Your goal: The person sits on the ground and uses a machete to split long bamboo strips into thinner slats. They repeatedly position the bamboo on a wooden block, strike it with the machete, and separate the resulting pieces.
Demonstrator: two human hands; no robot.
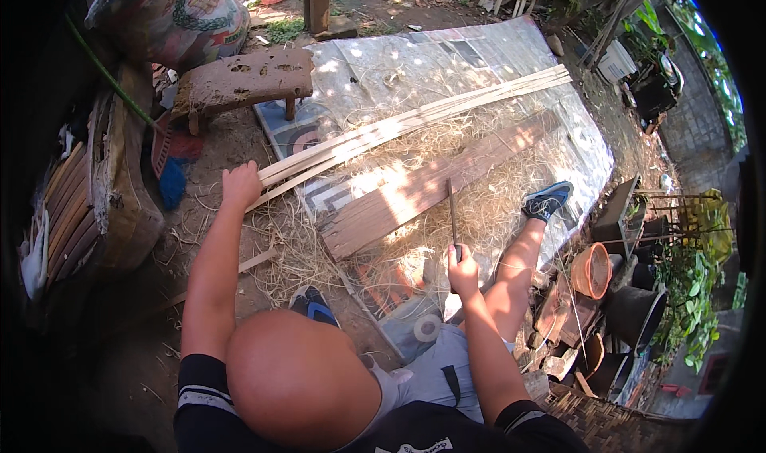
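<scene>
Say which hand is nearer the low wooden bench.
Left. The left hand grips pale strips just below the bench in view; the right hand, holding a knife, is farther off, lower right.

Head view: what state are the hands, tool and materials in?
Left bare hand: closed around long pale wooden strips
Strips: bunched lengthwise
Right bare hand: closed around dark-handled narrow metal blade
Blade: pointing away
Brown flat wooden plank: lying, partly sunlit
Grey printed sheet: spread, littered with thin tan shavings

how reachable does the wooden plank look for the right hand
Probably yes: the way over the loose shavings from the right hand to the wooden plank looks free, though that hand grips a knife.
</scene>
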